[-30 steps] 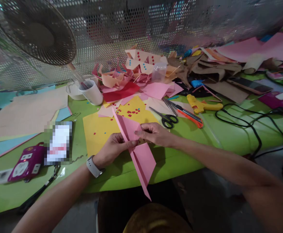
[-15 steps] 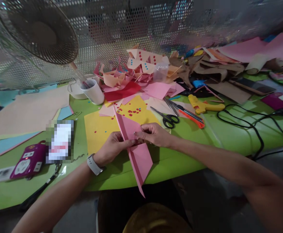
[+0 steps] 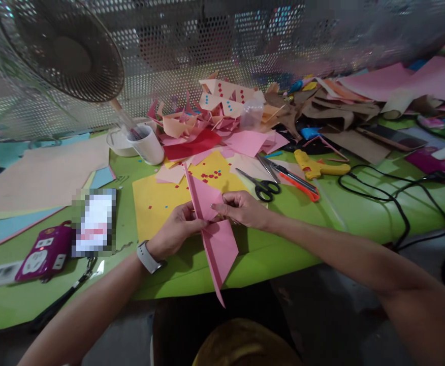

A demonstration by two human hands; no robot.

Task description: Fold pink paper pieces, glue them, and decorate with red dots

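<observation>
A folded pink paper [image 3: 222,244] with a narrow strip bent along its left edge is held between my two hands, above the table's front edge. My left hand [image 3: 179,226] is closed on the folded strip at mid-length, thumb on top. On the other side, my right hand [image 3: 241,208] pinches the paper near a notch in its middle; the fingertips partly hide that spot. Under the upper end of the paper lies a yellow sheet [image 3: 150,203] scattered with small red and blue bits. Black-handled scissors [image 3: 266,189] rest just beyond my right hand.
A cutter with an orange handle [image 3: 302,187] and a yellow glue gun [image 3: 319,165] lie to the right, with black cables. Cut papers [image 3: 192,124] pile up at the back beside a white cup [image 3: 148,145]. A fan [image 3: 70,56], phone [image 3: 95,221] and purple device [image 3: 45,254] are at left.
The pink paper has turned slightly more upright, its upper end shifting a little right and its lower tip a little left. Both hands keep their hold.
</observation>
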